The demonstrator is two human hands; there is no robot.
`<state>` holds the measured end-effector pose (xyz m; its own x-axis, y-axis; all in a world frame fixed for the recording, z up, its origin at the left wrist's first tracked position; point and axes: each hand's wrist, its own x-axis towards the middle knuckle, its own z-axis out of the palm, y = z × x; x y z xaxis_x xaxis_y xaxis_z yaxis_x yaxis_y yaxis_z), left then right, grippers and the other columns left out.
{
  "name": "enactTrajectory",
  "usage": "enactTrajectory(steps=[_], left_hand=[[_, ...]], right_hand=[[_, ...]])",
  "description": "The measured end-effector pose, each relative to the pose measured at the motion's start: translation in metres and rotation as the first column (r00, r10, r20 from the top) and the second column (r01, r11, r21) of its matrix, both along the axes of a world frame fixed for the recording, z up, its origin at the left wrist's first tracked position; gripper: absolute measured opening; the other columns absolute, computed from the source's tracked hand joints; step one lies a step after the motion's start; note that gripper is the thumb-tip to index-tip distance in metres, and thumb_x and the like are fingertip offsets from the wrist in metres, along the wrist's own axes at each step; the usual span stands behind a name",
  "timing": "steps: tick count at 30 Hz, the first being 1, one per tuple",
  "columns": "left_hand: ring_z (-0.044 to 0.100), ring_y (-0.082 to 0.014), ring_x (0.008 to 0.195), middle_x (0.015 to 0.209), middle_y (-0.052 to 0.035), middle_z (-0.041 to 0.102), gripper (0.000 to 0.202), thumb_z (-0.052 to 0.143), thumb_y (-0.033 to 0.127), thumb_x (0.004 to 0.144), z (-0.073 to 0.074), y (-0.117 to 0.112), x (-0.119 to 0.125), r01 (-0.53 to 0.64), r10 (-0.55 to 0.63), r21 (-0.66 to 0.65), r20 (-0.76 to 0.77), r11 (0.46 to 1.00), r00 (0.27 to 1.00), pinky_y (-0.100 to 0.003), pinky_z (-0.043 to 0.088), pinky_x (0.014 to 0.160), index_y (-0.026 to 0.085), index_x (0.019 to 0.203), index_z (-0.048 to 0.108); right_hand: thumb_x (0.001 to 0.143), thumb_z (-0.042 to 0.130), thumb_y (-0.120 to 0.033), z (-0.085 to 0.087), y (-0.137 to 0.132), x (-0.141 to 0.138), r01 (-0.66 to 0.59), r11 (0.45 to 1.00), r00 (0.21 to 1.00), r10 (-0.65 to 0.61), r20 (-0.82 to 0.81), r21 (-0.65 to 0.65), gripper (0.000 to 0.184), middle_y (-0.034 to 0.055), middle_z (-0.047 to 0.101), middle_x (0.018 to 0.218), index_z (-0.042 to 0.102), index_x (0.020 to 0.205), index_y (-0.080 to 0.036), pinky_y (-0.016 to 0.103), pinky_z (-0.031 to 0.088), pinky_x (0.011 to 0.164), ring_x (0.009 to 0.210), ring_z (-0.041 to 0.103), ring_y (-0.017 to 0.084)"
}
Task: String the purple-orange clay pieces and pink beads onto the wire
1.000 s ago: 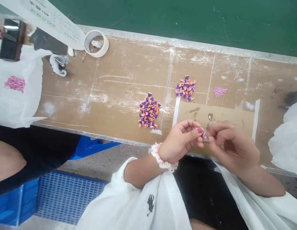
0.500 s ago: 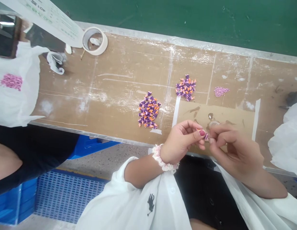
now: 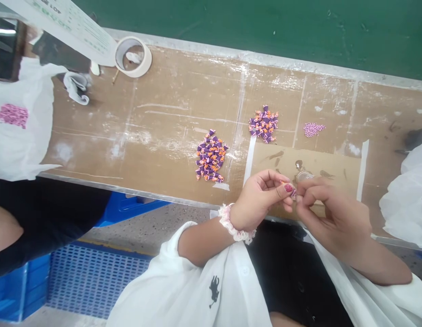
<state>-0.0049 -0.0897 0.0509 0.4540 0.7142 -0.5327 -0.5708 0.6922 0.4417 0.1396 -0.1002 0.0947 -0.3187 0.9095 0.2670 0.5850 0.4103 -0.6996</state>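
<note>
Between the thumb and fingers of my left hand (image 3: 260,197) is a small purple-and-orange figurine (image 3: 294,194), mostly covered by the fingertips. My right hand (image 3: 335,211) is pinched closed right beside it, its fingertips touching or nearly touching the figurine; whatever they hold is hidden. Just beyond the hands, a small clear round object (image 3: 303,175) lies on a taped-down tan sheet (image 3: 347,159). Two piles of similar figurines are on the table, a larger pile (image 3: 211,156) to the left and a smaller pile (image 3: 264,124) farther back. A heap of tiny pinkish-purple pieces (image 3: 314,130) sits behind the sheet.
At the back left are a tape roll (image 3: 145,63), a printed paper (image 3: 84,34) and a dark phone (image 3: 6,50). White sheeting (image 3: 33,145) there bears pink pieces. More white sheeting (image 3: 404,200) lies far right. Another person's leg (image 3: 47,213) and blue crates (image 3: 98,277) are at lower left.
The camera view has shifted slightly. My right fingertips have moved a little at the figurine, and both hands stay together in nearly the same place.
</note>
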Motion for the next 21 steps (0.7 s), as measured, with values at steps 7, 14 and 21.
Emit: enactTrajectory(steps=[7, 14, 21], left_hand=[[0.064, -0.0088, 0.056, 0.068, 0.0013, 0.066, 0.033, 0.081, 0.034, 0.070, -0.010, 0.007, -0.001, 0.000, 0.044, 0.258, -0.163, 0.966, 0.986, -0.023, 0.056, 0.058, 0.015, 0.079, 0.056], [0.065, -0.0098, 0.074, 0.087, -0.0023, 0.068, 0.008, 0.056, 0.011, 0.085, -0.043, 0.074, -0.010, 0.337, 0.425, 0.672, -0.703, 0.659, 0.570, -0.024, 0.055, 0.072, 0.016, 0.088, 0.062], [0.065, -0.0082, 0.076, 0.119, -0.0086, 0.061, 0.022, 0.051, 0.012, 0.087, -0.044, 0.076, -0.017, 0.414, 0.465, 0.661, -0.743, 0.626, 0.482, -0.021, 0.056, 0.067, 0.017, 0.106, 0.059]], right_hand=[[0.083, 0.059, -0.006, -0.022, 0.002, 0.017, -0.017, 0.988, 0.992, -0.002, -0.123, -0.152, 0.021, 0.0010, 0.063, 0.081, 0.050, 0.087, -0.025, 0.027, 0.053, 0.061, 0.073, 0.063, 0.014], [0.080, 0.059, -0.019, -0.055, 0.059, 0.073, 0.264, 0.964, 0.904, -0.242, 0.352, -0.017, 0.005, -0.0007, 0.054, 0.066, 0.059, 0.079, -0.024, 0.031, 0.043, 0.059, 0.056, 0.049, 0.014], [0.083, 0.055, -0.023, -0.084, 0.091, 0.089, 0.351, 0.936, 0.783, -0.287, 0.552, -0.010, 0.015, 0.0064, 0.066, 0.081, 0.068, 0.088, -0.021, 0.033, 0.042, 0.065, 0.071, 0.057, 0.022]])
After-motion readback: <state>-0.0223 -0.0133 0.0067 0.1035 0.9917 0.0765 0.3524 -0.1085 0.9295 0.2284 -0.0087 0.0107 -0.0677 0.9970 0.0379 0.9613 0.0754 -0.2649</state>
